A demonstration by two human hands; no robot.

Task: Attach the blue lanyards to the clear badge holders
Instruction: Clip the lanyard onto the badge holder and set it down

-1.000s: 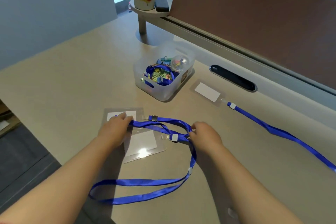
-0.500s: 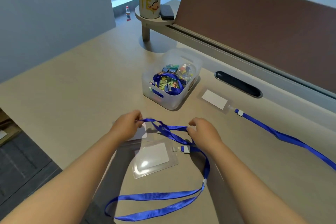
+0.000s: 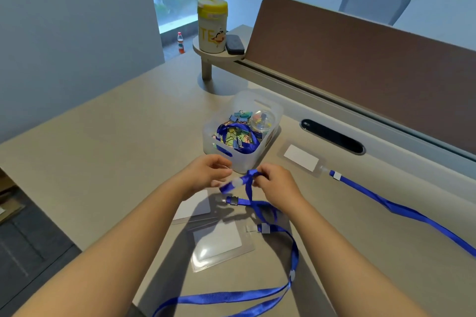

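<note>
Both hands are raised just above the desk, in front of the clear bin. My left hand point(image 3: 206, 175) and my right hand point(image 3: 277, 185) pinch the upper end of a blue lanyard point(image 3: 247, 185) between them. Its strap hangs down past a metal clip point(image 3: 233, 200) and loops along the near desk edge. Two clear badge holders lie under the hands: one point(image 3: 221, 244) with a white card, joined to a lanyard end by a grey clip point(image 3: 264, 228), and another point(image 3: 194, 207) partly hidden by my left wrist. At the right lies a third badge holder point(image 3: 301, 158) with a second blue lanyard point(image 3: 401, 210) attached.
A clear plastic bin point(image 3: 244, 134) holds binder clips, a small round container and another blue lanyard. Behind it runs a brown desk divider point(image 3: 360, 64) with a black cable slot point(image 3: 332, 136). A yellow-lidded canister point(image 3: 212, 26) and a dark case stand on a small raised shelf.
Both hands have lifted off the desk and come together, raising the lanyard end with them. The camera has tilted up, showing more of the room.
</note>
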